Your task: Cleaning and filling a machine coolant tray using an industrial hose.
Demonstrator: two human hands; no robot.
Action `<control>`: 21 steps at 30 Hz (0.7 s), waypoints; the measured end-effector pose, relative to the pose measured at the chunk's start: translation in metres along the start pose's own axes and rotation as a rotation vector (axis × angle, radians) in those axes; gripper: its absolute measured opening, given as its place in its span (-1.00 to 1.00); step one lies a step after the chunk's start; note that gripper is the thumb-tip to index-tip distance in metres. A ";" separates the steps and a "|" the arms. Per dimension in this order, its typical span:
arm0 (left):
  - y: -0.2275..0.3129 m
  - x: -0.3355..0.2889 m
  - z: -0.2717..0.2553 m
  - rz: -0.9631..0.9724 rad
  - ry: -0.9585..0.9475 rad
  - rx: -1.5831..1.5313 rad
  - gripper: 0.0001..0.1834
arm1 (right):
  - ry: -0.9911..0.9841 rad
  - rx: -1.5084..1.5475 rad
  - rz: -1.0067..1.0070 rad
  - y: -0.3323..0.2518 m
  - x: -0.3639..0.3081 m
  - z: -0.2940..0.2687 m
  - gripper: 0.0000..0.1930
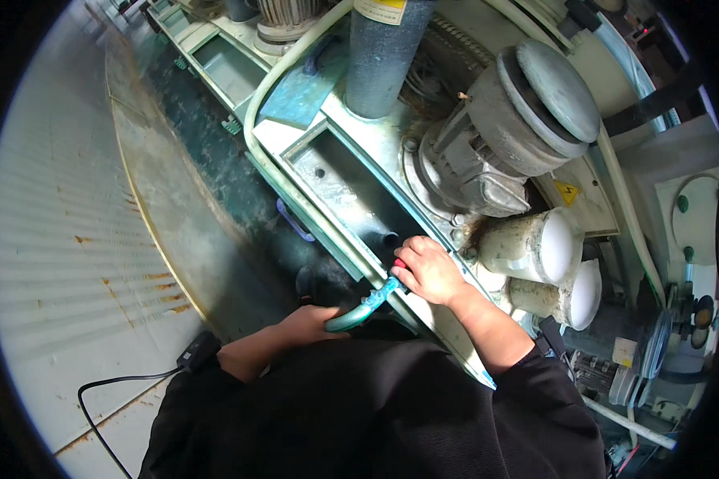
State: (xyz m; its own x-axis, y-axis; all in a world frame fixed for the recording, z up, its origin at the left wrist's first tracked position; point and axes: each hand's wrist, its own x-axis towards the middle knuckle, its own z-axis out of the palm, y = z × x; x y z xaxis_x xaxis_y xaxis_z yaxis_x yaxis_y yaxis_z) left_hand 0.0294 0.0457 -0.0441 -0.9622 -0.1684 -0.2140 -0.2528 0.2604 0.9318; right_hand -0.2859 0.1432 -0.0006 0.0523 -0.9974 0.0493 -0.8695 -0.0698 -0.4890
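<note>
My right hand [430, 270] grips the end of a green-blue hose [367, 307] at the near end of a metal trough [351, 191], with a red part showing by the fingers. My left hand [305, 326] holds the same hose lower down, where it bends toward me. The hose end points into the wet trough, next to a dark round opening [388, 239]. Black sleeves cover both of my forearms.
A grey electric motor [507, 132] sits beyond the trough, with two white-ended cylinders [547, 247] to its right. A dark pipe [379, 56] stands upright behind. A curved rusty rim [148, 199] and ribbed white floor lie at the left. A black cable [112, 383] trails from my left wrist.
</note>
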 end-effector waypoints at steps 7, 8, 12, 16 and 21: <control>0.041 -0.004 -0.033 -0.374 -0.072 0.081 -0.57 | 0.050 0.054 0.068 -0.004 0.004 0.009 -0.71; 0.055 -0.003 -0.043 -0.422 -0.042 0.077 -0.54 | 0.145 0.085 0.083 -0.006 0.006 0.010 -0.74; 0.114 0.001 -0.076 -0.258 0.008 -0.029 -0.56 | 0.379 0.221 0.182 -0.024 0.004 0.013 -0.80; 0.159 0.016 -0.088 -0.028 -0.127 -0.093 -0.62 | 0.486 0.384 0.253 -0.037 -0.010 0.012 -0.77; 0.184 0.024 -0.077 0.038 -0.198 -0.097 -0.51 | 0.525 0.612 0.286 -0.039 -0.021 0.026 -0.71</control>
State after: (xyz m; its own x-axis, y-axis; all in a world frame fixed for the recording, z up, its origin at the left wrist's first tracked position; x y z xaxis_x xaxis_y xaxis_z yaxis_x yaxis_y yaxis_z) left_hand -0.0329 0.0164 0.1450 -0.9743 0.0325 -0.2228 -0.2144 0.1687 0.9621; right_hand -0.2401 0.1668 -0.0054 -0.4944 -0.8514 0.1753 -0.3884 0.0360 -0.9208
